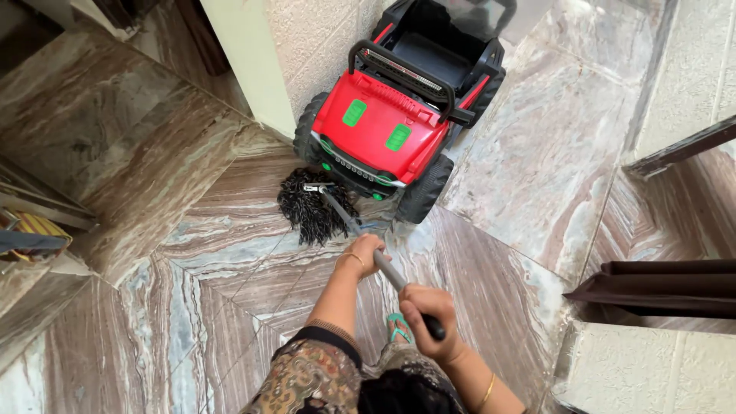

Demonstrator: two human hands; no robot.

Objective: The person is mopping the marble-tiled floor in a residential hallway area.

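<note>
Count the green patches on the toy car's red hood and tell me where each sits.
2. One green patch lies on the side of the hood nearer the pale wall; the other green patch lies toward the marble side. None seems hidden; the mop head rests below the bumper.

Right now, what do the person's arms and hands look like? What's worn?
The left hand has a thin gold bangle at the wrist; further up the left arm is a dark sleeve with a multicoloured paisley-like pattern and a dark cuff. The right hand is bare, with a thin gold bangle on the right forearm. No gloves or rings visible.
</note>
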